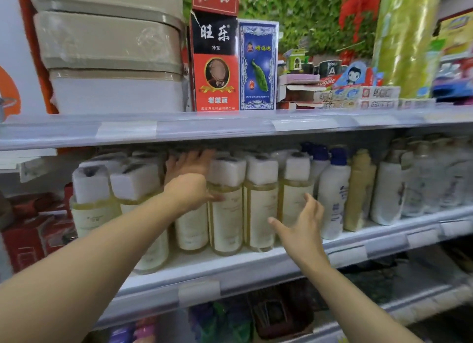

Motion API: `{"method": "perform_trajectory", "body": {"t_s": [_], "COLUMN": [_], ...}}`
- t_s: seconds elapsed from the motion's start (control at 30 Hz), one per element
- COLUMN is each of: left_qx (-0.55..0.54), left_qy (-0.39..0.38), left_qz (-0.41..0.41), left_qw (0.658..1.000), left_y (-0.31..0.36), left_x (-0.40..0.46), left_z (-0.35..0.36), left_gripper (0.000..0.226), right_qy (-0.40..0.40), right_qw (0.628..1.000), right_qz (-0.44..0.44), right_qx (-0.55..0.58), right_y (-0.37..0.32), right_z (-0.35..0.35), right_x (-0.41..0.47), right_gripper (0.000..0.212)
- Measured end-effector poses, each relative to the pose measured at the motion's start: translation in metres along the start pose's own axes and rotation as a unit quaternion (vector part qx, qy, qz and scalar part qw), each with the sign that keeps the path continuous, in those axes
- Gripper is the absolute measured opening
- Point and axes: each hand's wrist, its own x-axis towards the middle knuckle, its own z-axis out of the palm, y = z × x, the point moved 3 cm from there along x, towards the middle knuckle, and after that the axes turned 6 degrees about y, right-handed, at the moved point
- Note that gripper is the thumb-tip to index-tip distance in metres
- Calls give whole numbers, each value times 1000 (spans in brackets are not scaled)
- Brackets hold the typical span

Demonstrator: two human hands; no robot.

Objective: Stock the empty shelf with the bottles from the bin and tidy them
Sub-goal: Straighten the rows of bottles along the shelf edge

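The middle white metal shelf [245,268] now carries a block of clear plastic bottles of pale yellow liquid with square white caps [227,209], standing several rows deep from about nine o'clock to the centre of the view. So the stocking looks largely done, and what remains appears to be tidying. The bin is not in view, so I cannot tell whether any bottles are left in it.

The left hand [189,179] reaches in at the centre, fingers spread and straight among the white caps, its thumb touching the label of a front-row bottle; it grips nothing. The right hand [302,225], at about four o'clock from the left, is released too, fingers straight, palm turned toward the rightmost bottle of the block, touching or just beside it; blur hides the contact.

The front row is uneven: the bottles at eight o'clock stand nearer the shelf edge than those at the centre, and one cap there looks tilted. Squaring these rows seems the work left.

To the right, at three o'clock, stand white and cream pump-top bottles [335,194].
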Motion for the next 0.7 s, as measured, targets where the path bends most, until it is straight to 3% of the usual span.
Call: {"method": "perform_trajectory", "body": {"t_s": [0.13,0.43,0.6,0.7], "left_qx": [14,73,105,130], "left_qy": [-65,-96,-95,-92], "left_qz": [-16,-29,-36,-31], "left_qw": [998,992,989,987], "left_y": [6,7,4,6], "left_x": [16,24,26,26], "left_z": [3,10,11,10], "left_gripper": [103,105,109,109], "right_qy": [-40,-98,-116,-134], "right_qw": [999,992,990,988], "right_qz": [30,83,81,76], "right_qx": [11,3,10,13], "right_y": [18,45,49,49], "right_z": [-12,9,15,17], "right_x": [24,53,57,59], "right_gripper": [112,131,115,134]}}
